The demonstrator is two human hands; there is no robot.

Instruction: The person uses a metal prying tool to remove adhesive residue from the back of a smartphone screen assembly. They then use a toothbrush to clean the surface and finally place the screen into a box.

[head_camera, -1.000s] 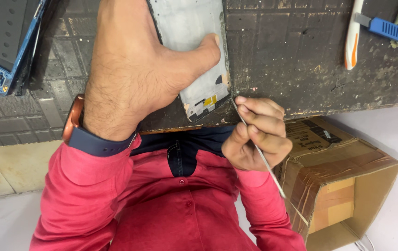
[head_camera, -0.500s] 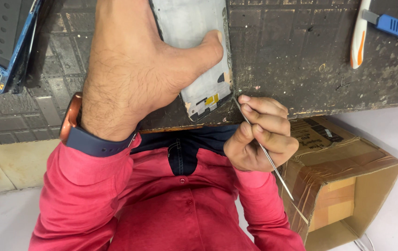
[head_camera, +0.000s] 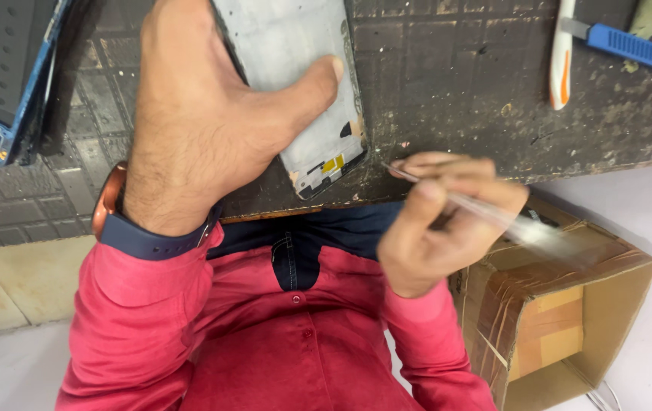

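Observation:
My left hand (head_camera: 204, 114), with a watch (head_camera: 113, 209) on its wrist, lies flat on a grey phone frame (head_camera: 288, 53) on the dark worn table (head_camera: 455, 91), the thumb pressing across the frame. The frame's lower end shows small yellow and black parts near the table's front edge. My right hand (head_camera: 448, 221) pinches thin metal tweezers (head_camera: 486, 209). Their tip points at the table just right of the frame's lower corner, and their rear end is blurred over the box.
A blue-edged phone housing (head_camera: 6, 91) lies at the table's far left. A white and orange tool (head_camera: 562, 53) and a blue-handled tool (head_camera: 630, 47) lie at the top right. An open taped cardboard box (head_camera: 569, 304) stands on the floor beside my right leg.
My right hand has turned the tweezers from steeply slanted to nearly level, with the tip staying by the frame's corner. My left hand keeps pressing the frame.

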